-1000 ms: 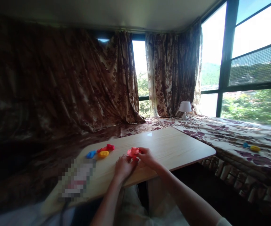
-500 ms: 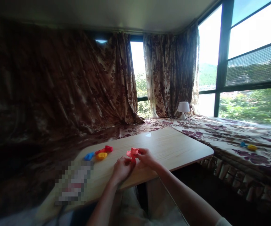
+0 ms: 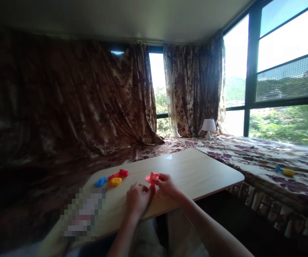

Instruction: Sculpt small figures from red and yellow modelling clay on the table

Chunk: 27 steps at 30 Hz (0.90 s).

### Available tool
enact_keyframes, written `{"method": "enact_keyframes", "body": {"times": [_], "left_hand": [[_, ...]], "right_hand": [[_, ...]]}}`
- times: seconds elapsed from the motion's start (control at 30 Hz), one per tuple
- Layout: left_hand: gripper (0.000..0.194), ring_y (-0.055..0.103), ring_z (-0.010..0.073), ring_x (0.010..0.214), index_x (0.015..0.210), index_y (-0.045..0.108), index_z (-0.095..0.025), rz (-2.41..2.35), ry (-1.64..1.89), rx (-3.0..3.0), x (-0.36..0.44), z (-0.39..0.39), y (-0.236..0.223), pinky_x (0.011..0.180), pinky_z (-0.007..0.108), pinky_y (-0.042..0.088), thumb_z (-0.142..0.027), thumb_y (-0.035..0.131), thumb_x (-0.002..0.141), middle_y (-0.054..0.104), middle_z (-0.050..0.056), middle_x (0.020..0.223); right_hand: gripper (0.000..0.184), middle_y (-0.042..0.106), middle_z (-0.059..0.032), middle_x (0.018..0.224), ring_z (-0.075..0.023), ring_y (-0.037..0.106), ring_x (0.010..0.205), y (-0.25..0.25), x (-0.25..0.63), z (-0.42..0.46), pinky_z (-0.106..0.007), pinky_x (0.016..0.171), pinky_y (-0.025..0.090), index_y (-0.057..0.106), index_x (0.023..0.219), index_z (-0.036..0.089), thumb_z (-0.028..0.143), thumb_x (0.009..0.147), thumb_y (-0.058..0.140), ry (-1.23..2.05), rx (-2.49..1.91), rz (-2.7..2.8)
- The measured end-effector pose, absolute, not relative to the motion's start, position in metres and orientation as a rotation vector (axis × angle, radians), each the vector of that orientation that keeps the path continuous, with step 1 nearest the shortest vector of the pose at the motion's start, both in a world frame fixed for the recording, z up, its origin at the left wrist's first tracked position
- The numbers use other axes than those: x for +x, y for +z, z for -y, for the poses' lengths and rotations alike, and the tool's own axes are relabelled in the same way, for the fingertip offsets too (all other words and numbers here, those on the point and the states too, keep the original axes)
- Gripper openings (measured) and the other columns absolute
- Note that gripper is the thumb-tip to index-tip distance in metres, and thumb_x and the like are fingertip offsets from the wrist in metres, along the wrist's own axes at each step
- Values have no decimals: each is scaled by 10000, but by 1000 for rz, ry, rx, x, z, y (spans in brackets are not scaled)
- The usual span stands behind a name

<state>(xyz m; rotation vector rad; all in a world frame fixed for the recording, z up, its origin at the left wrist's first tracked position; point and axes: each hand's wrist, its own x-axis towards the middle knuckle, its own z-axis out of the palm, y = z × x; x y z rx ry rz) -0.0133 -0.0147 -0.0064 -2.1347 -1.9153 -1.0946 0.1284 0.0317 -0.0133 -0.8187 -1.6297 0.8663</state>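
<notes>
Above the near part of the light wooden table (image 3: pixel 186 171), a soft coral-red piece (image 3: pixel 152 177) is held between my two hands; I cannot make out whether it is clay or cloth. Its upper part spreads in crumpled folds, and a narrower part hangs down. My right hand (image 3: pixel 167 184) pinches its right side with thumb and fingers. The fingers of my left hand (image 3: pixel 138 197) are curled closed around its lower end, mostly hiding it. Left of my hands, a blue lump (image 3: pixel 100 182), a yellow lump (image 3: pixel 115 182) and a red lump (image 3: pixel 122 174) lie close together on the tabletop.
A blurred-out flat item (image 3: pixel 83 214) lies at the table's left edge. On the flowered bedspread (image 3: pixel 266 157) to the right rest a blue piece and a yellow piece (image 3: pixel 288 172). A white lamp (image 3: pixel 209 125) stands farther back, before patterned curtains (image 3: pixel 132 96).
The view has tilted slightly up, so everything sits a little lower. The coral-red piece is turned somewhat, and my left hand covers more of its lower end. Both hands stay on it.
</notes>
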Motion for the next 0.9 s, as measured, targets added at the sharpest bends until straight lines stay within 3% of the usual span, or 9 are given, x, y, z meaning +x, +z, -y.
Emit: {"method": "enact_keyframes", "body": {"times": [0.17, 0.43, 0.53, 0.7, 0.8, 0.9], "left_hand": [[373, 554, 256, 844, 712, 654, -181, 1885, -798, -2082, 2, 17, -1, 712, 345, 352, -475, 436, 783, 639, 91, 799], [320, 547, 252, 888, 809, 656, -179, 1887, -727, -2092, 9, 13, -3, 739, 345, 329, -358, 391, 828, 656, 94, 884], [310, 543, 245, 890, 790, 654, -179, 1893, -745, -2110, 6, 13, -3, 733, 331, 333, -367, 409, 820, 655, 91, 884], [305, 546, 214, 791, 594, 596, -183, 1943, -918, -2205, -20, 12, -6, 668, 291, 356, -451, 532, 725, 624, 52, 722], [171, 554, 190, 783, 682, 631, -187, 2008, -1093, -2227, -33, 10, -9, 676, 273, 374, -353, 593, 675, 629, 34, 758], [225, 563, 184, 799, 830, 672, -203, 2023, -1204, -2292, -34, 5, -9, 707, 271, 389, -323, 620, 646, 637, 27, 795]], "right_hand": [[261, 421, 48, 511, -77, 344, 507, -16, 126, -37, -209, 472, 261, 569, 577, 132, 351, 719, 572, 869, -802, 1586], [259, 376, 52, 489, -75, 327, 497, -9, 126, -30, -214, 464, 242, 518, 512, 144, 285, 727, 551, 802, -848, 1622], [272, 381, 51, 487, -77, 330, 500, -6, 127, -26, -212, 464, 245, 524, 514, 142, 306, 729, 553, 796, -860, 1622], [278, 426, 45, 518, -79, 354, 514, 0, 129, -23, -209, 481, 261, 572, 578, 139, 368, 734, 560, 866, -850, 1642], [293, 437, 43, 542, -79, 361, 525, 2, 130, -23, -207, 486, 263, 582, 590, 137, 392, 732, 557, 864, -863, 1660], [281, 429, 47, 544, -76, 356, 527, 4, 131, -25, -205, 486, 262, 575, 586, 138, 374, 734, 548, 827, -883, 1723]]}}
